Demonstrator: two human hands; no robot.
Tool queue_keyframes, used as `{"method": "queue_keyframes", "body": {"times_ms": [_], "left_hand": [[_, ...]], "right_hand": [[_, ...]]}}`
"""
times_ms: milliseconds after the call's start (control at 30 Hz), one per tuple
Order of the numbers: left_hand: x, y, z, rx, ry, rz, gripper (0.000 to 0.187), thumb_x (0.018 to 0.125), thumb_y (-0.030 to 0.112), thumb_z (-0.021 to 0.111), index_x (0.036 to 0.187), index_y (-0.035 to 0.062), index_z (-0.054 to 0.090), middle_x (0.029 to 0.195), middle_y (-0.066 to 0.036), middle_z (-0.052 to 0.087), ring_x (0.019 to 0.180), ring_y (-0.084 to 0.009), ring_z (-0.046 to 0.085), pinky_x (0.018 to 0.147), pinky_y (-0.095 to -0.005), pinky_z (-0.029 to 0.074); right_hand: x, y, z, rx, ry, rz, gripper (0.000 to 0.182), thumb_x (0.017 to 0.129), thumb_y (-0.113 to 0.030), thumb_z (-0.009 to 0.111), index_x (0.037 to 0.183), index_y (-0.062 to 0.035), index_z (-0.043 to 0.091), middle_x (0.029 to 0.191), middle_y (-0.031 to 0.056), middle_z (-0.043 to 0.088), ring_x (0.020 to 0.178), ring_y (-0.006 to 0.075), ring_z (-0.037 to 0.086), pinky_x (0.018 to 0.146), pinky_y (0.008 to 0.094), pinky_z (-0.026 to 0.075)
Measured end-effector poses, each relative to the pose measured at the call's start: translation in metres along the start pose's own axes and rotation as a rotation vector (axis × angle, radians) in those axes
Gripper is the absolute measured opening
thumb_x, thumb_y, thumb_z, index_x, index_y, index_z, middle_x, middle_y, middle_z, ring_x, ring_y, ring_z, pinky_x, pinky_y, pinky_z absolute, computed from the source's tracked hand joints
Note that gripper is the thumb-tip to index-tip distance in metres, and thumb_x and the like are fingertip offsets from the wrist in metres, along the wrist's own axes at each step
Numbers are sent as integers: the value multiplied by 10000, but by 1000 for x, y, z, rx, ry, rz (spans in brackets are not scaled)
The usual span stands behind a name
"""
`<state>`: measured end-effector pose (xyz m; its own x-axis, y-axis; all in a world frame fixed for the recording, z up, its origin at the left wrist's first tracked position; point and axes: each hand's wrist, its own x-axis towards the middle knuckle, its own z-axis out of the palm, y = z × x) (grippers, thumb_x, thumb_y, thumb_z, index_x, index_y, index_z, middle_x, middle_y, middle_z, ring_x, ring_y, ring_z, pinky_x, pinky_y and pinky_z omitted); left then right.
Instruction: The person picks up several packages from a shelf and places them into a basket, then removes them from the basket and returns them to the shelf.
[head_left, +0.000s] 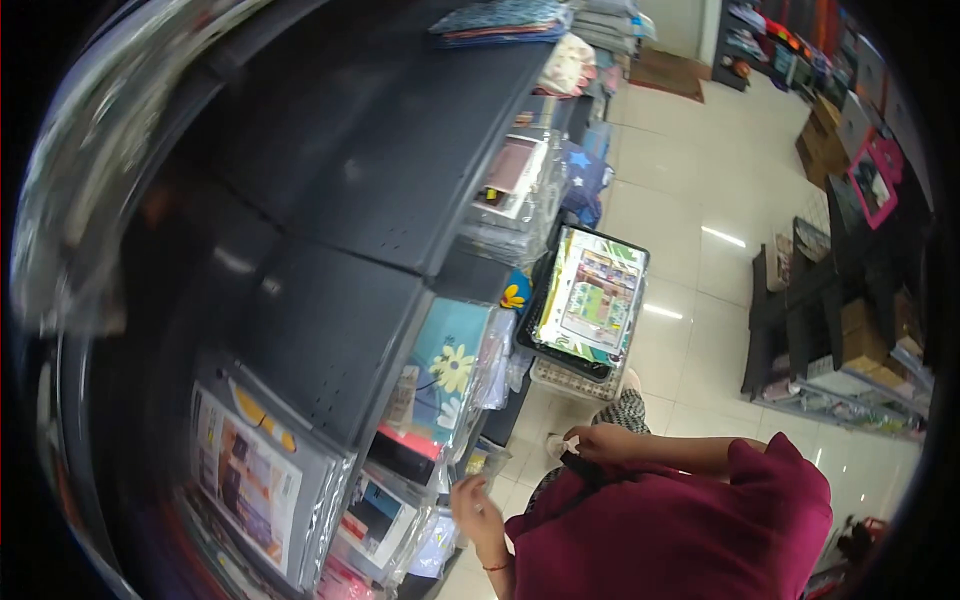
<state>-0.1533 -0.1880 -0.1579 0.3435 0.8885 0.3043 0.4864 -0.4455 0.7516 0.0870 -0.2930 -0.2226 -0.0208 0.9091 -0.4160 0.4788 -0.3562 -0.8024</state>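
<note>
My left hand, with a red string at its wrist, is beside the stacked packets on the low shelf. Its fingers are loosely bent and apart, and nothing shows in them. My right hand is in front of my maroon shirt, its fingers closed on a black strap that runs down by my waist. Near my left hand lie plastic-wrapped fabric packs, one teal with a pale flower, and another with a picture label.
Dark shelving fills the left, with a grey pack at its near end. A black basket of wrapped packs stands on the tiled floor ahead. Another dark rack with boxes is at right.
</note>
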Motion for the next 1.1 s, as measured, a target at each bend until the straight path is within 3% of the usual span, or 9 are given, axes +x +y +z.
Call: {"method": "queue_keyframes", "body": {"times_ms": [133,300,400,667,733,800,867,967,1100], "left_hand": [[45,11,53,115,-706,105,246,882,117,511,1115,60,568,1004,-157,618,921,-357,589,768,-420,474],[81,-1,109,491,-1083,-70,396,874,278,533,1205,63,513,1078,-187,604,985,-375,572,818,-453,467],[97,-15,157,384,-916,-28,393,876,256,526,1211,50,506,1092,-204,597,986,-382,572,814,-458,468],[75,-90,368,-224,-844,-409,414,888,145,555,1276,74,427,1092,-143,598,962,-223,606,791,-311,484],[75,-69,409,-437,-781,-989,429,889,151,541,1290,91,402,1081,-142,576,979,-243,591,789,-327,484],[40,-134,458,-1039,-717,-1062,310,907,191,497,1176,51,433,1056,-128,527,967,-319,566,762,-370,483],[36,-136,498,-947,-400,-1491,287,893,224,498,1112,44,450,999,-119,526,903,-283,558,716,-363,469],[35,-132,535,-754,-182,-1632,308,843,241,542,1072,50,464,1000,-117,512,846,-265,534,683,-352,450],[48,-115,539,-728,-54,-1593,290,758,161,582,997,49,464,1018,-111,490,808,-256,532,636,-342,436]], "right_hand": [[-6,14,-13,-82,-101,80,359,858,-225,487,1198,-110,496,874,200,624,810,374,616,728,450,476],[-16,66,-48,-263,-255,207,382,871,-275,482,1207,-95,504,935,193,638,863,359,625,751,456,479],[-27,101,-87,-196,-178,348,410,866,-288,497,1229,-97,502,988,191,636,911,354,618,786,451,479],[-31,240,-191,-69,-18,414,422,857,-281,538,1224,-78,498,1059,209,608,990,358,586,859,437,461],[-11,281,-224,-79,49,359,410,852,-279,541,1206,-76,506,1049,210,605,987,363,582,857,438,460],[18,320,-257,-68,216,271,381,833,-249,562,1168,-73,524,1040,210,599,971,361,579,845,433,463],[52,337,-298,9,332,237,404,797,-178,592,1165,-33,512,1009,205,598,942,357,581,834,417,470],[118,400,-321,46,570,163,420,752,-129,610,1145,3,539,1016,220,608,948,363,589,847,426,469],[181,452,-322,-62,822,91,402,728,-117,609,1109,7,578,1042,226,604,979,368,580,864,422,466]]}}
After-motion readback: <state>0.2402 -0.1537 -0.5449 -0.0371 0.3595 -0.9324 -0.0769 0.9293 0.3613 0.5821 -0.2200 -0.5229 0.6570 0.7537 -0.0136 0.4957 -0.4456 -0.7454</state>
